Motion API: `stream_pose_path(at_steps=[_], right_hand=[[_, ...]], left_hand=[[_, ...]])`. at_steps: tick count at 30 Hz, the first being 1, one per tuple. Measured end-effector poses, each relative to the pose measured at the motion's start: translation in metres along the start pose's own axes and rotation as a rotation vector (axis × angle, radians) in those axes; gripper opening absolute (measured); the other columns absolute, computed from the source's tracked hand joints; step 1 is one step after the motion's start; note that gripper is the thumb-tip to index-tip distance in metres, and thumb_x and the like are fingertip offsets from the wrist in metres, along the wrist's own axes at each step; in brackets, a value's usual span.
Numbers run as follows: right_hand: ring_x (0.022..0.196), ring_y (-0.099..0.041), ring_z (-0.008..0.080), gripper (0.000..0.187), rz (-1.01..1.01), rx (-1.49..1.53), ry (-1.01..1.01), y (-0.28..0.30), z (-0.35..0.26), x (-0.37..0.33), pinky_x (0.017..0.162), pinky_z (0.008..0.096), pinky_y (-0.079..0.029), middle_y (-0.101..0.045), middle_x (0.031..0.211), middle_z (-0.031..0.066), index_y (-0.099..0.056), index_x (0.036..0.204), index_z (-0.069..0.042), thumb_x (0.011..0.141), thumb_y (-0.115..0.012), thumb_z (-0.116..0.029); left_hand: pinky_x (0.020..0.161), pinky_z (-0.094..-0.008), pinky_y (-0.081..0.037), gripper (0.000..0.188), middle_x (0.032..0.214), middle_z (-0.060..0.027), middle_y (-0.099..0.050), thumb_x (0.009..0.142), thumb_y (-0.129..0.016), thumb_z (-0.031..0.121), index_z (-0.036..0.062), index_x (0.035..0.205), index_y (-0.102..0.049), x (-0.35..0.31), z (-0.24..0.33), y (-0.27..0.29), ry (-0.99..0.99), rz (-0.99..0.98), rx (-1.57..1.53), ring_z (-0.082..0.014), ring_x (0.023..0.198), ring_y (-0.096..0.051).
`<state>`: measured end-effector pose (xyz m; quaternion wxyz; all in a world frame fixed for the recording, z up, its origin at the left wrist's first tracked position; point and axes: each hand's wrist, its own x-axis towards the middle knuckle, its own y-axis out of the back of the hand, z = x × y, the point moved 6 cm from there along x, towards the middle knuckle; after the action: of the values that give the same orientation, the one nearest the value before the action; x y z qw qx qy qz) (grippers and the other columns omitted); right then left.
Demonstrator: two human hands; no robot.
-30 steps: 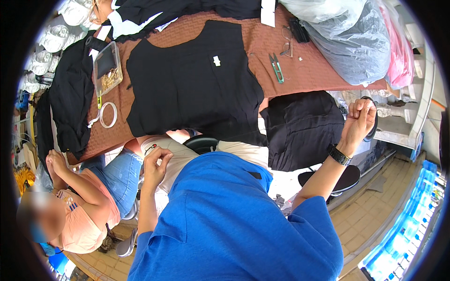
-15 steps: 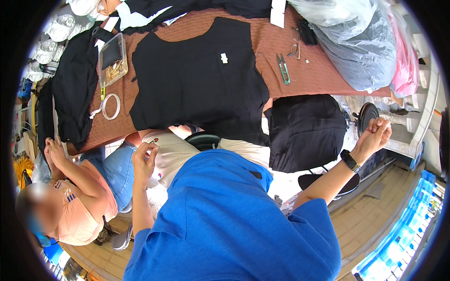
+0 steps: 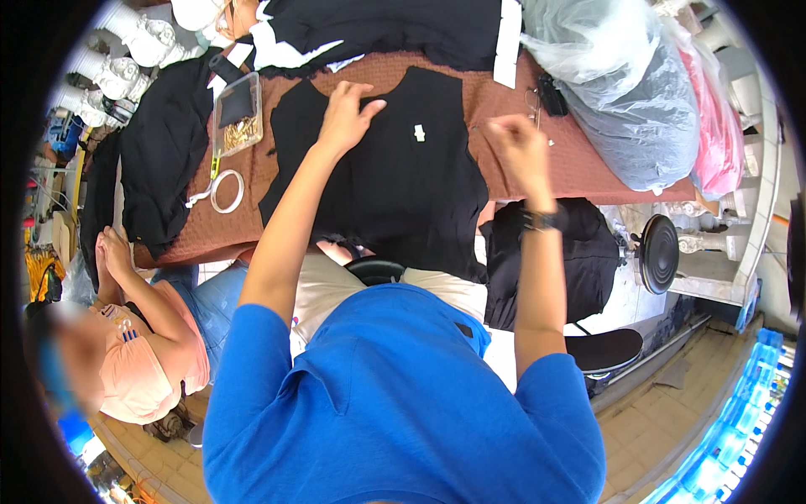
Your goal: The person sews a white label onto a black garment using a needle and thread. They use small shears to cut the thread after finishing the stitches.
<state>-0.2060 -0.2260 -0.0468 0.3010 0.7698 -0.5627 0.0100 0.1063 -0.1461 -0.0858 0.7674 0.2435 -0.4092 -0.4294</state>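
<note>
A cut black fabric piece (image 3: 386,189) with a curved neckline lies on the brown-covered table in front of me. A small white tag (image 3: 419,133) sits on its upper right part. My left hand (image 3: 348,118) is over the neckline, thumb and fingers apart, nothing visible in it. My right hand (image 3: 522,151), with a dark watch on the wrist, is above the table just right of the fabric. Its fingers are curled and smeared by motion, so whether they hold anything is unclear. The green thread snips are hidden behind it.
A clear box with gold pins (image 3: 243,133) and a white ring (image 3: 227,191) lie left. Eyeglasses (image 3: 533,99) and grey plastic bags (image 3: 638,109) are at right. More black fabric (image 3: 550,260) hangs beside my legs. A seated person (image 3: 143,361) is at my left.
Both my hands moved forward over the table; the right came in from far right, the left rose to the neckline. The left fingers, pinched before, are now apart. The snips became covered.
</note>
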Motion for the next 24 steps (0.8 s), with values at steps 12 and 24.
stream_pose_path(at_steps=[12, 24], right_hand=[[0.084, -0.063, 0.0341, 0.007, 0.155, -0.189, 0.074, -0.076, 0.023, 0.009, 0.083, 0.0453, -0.047, -0.064, 0.083, 0.0148, -0.058, 0.089, -0.001, 0.089, -0.065, -0.001], [0.076, -0.065, 0.0237, 0.011, 0.232, 0.106, -0.089, -0.063, 0.018, 0.035, 0.072, 0.0376, -0.051, -0.068, 0.082, 0.0122, -0.061, 0.094, -0.001, 0.092, -0.068, -0.010]], left_hand=[[0.071, -0.0357, -0.048, 0.038, 0.079, -0.0050, -0.055, 0.091, -0.075, 0.028, 0.0046, 0.115, -0.056, 0.016, -0.003, -0.020, 0.114, -0.613, -0.154, -0.0191, 0.075, -0.057], [0.084, -0.0443, -0.046, 0.030, 0.100, -0.0135, -0.060, 0.097, -0.064, 0.031, 0.0030, 0.095, -0.055, 0.027, -0.030, -0.021, 0.120, -0.230, -0.217, -0.0337, 0.098, -0.060]])
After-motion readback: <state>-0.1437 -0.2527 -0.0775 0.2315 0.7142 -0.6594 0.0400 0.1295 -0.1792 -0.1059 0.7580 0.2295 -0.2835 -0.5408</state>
